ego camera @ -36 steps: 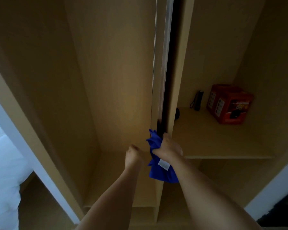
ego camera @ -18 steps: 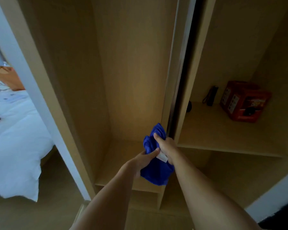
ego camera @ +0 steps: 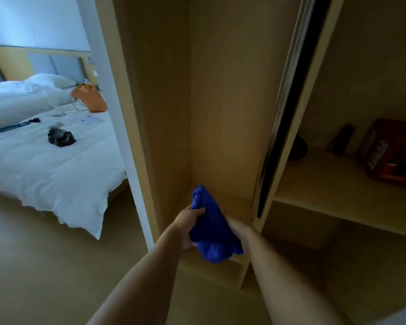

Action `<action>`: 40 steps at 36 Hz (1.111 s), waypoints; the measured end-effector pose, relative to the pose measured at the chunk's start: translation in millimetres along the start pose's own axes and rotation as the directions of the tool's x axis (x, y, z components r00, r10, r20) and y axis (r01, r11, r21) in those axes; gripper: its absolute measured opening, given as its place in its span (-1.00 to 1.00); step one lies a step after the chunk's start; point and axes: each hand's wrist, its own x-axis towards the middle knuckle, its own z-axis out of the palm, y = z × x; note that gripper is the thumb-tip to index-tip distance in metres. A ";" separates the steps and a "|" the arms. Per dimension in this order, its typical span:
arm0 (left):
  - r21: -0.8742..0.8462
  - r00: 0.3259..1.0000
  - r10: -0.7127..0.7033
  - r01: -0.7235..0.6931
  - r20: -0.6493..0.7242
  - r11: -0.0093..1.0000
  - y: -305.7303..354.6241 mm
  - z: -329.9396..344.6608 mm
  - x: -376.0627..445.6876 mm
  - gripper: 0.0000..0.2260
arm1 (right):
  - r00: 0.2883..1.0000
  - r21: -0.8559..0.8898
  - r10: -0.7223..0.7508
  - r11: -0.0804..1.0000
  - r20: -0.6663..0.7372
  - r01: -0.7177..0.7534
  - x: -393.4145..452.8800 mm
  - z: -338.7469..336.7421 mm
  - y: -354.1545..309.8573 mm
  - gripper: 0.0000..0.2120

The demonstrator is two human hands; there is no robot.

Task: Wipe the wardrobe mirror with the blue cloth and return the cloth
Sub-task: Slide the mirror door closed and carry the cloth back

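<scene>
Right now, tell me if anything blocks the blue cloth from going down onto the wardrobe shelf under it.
Nothing visible does. Both hands, left and right, hold the blue cloth bunched just above the shelf, whose visible surface is bare.

Both hands now grip the bunched blue cloth [ego camera: 211, 227], lowered into the left wardrobe compartment (left hand [ego camera: 188, 222] newly joined).

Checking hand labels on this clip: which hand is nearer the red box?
Right. The right hand holds the cloth on the side toward the red box; the left hand grips the cloth's far side.
</scene>
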 end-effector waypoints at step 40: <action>-0.019 0.951 0.062 -0.071 -0.304 0.997 -21.9 -216.3 -104.9 -0.35 | 0.959 -0.003 -0.012 1.000 0.284 0.013 -20.6 267.1 -19.3 -0.66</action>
